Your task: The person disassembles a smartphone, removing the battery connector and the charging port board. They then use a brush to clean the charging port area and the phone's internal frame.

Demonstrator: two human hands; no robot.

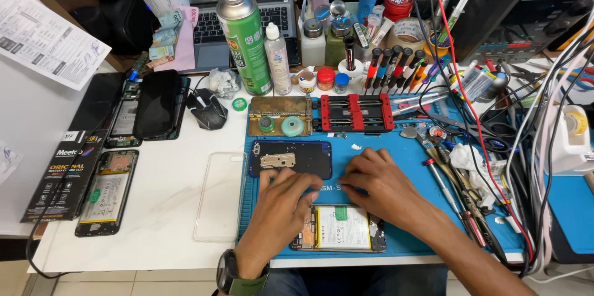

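Two hands work over an opened phone (pixel 339 229) at the blue mat's (pixel 408 234) near edge. Left hand (pixel 281 209) covers its upper left corner, fingers curled; right hand (pixel 377 184) rests at the top edge, fingertips down; grasp cannot be told. The phone appears light, thin and fragile: hold by the frame edges. Just beyond lies a dark back cover (pixel 291 158); tweezers (pixel 455 191) crowd the right.
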